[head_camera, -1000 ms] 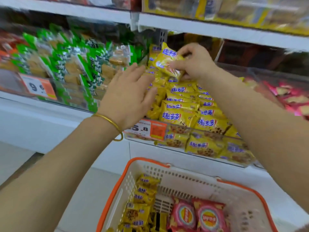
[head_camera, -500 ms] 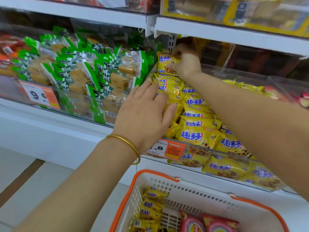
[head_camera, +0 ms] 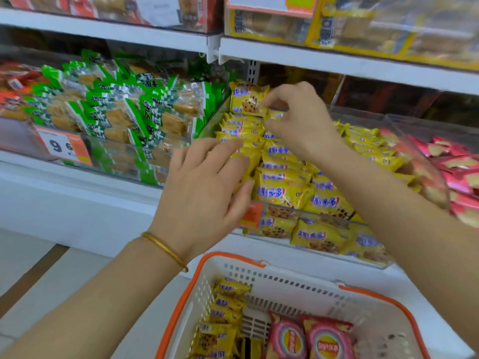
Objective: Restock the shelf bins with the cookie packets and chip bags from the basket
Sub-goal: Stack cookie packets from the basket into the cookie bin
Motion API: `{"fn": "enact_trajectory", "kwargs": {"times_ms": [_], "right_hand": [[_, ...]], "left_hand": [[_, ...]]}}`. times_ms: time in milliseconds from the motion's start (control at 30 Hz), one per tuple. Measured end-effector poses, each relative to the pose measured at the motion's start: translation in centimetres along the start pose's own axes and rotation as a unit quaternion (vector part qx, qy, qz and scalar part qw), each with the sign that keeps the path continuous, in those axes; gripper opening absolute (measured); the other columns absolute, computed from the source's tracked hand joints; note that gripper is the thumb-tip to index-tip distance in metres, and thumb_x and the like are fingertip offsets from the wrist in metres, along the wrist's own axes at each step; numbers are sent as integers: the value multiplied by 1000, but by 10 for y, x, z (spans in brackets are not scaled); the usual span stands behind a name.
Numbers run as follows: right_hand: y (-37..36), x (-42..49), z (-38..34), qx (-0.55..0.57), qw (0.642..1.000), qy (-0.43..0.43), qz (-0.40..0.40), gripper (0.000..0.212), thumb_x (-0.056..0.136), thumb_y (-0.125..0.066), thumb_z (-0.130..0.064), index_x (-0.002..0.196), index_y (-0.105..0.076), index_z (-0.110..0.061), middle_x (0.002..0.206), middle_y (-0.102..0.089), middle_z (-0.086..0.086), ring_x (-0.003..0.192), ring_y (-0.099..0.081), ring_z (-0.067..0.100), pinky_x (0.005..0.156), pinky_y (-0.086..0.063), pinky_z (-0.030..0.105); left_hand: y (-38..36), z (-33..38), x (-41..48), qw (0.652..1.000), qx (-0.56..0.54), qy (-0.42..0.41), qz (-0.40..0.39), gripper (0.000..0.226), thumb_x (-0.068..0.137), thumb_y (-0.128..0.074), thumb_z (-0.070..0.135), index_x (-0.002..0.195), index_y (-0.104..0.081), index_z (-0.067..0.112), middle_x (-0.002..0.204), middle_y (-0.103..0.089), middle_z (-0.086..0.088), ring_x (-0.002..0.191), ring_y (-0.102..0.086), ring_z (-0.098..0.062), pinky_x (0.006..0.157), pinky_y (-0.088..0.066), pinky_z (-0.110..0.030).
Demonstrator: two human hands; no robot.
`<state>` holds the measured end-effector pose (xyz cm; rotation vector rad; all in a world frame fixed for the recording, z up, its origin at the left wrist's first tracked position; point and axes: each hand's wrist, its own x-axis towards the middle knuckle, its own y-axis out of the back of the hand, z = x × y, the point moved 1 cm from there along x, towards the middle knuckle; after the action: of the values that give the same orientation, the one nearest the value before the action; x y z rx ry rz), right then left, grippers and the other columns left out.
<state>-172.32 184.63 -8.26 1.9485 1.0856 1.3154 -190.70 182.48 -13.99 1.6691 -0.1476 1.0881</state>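
Observation:
A clear shelf bin is packed with yellow cookie packets. My right hand pinches one yellow cookie packet that stands upright at the back of the bin. My left hand lies flat with straight fingers against the left side of the packet stack. Below, a white basket with an orange rim holds several yellow cookie packets on its left and two pink chip bags in the middle.
A bin of green-wrapped snacks with a price tag sits to the left. Pink packets fill the bin to the right. A white shelf runs overhead with boxed goods on it. Floor shows at lower left.
My right hand has drawn back from deep in the bin and now pinches an upright packet at the rear. My left hand stays pressed on the stack. The view has shifted slightly.

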Motion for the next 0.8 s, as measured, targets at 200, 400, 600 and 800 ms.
{"fn": "enact_trajectory", "kwargs": {"times_ms": [200,400,600,800], "right_hand": [[13,-159,-24,168,980,52,-94,20,82,-63,-14,87,-57,-33,86,-53,-10,73,-52,-4,66,-37,4],[-150,-238,43,85,923,-103,-360,16,93,-52,-10,106,-61,-14,99,-60,3,92,-58,20,80,-48,35],[-263,-294,57,24,864,-91,-495,41,89,-63,-26,125,-49,-10,127,-54,9,116,-52,26,91,-44,36],[-258,-297,54,98,879,-178,-432,21,89,-62,-17,108,-57,-13,117,-56,4,109,-53,19,87,-43,29]], "left_hand": [[8,29,-68,987,2,-94,-129,26,84,-49,22,96,-67,10,116,-64,-7,99,-51,-31,73,-34,-39],[-17,20,-131,927,54,-97,-359,40,75,-35,34,82,-72,18,103,-68,-4,97,-59,-30,70,-50,-40],[-32,12,-124,874,60,-73,-477,45,79,-32,37,87,-72,18,96,-69,-4,96,-63,-32,71,-51,-43],[-48,12,-118,845,95,-88,-518,38,98,-35,40,130,-47,24,134,-45,4,128,-33,-21,102,-33,-35]]}}
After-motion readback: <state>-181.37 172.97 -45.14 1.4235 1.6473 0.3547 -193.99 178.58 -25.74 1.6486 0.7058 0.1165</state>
